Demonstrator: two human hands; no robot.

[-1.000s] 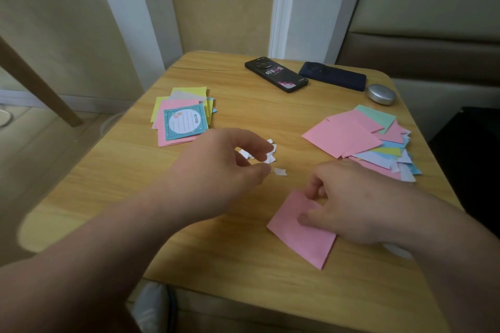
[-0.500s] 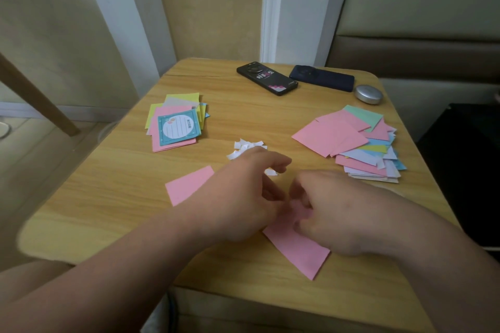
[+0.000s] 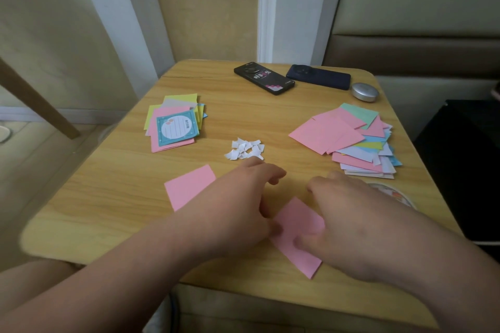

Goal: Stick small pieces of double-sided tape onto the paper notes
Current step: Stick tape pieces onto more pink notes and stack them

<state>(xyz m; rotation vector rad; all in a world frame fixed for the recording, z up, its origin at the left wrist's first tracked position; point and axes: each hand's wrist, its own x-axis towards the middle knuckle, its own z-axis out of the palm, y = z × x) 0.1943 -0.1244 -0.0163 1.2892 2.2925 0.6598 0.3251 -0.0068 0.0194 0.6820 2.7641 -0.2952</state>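
My left hand [image 3: 238, 205] and right hand [image 3: 349, 213] meet over the note [image 3: 300, 217], grips hidden, tape bits [image 3: 244, 149] just beyond; I'd press each flat.

Left hand [image 3: 240, 205], right hand [image 3: 346, 222], both on pink note [image 3: 299, 220], white tape pieces [image 3: 246, 150] just beyond

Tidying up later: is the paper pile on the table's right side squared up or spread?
Spread: the paper pile's pink, green, blue and white sheets overlap at differing angles.
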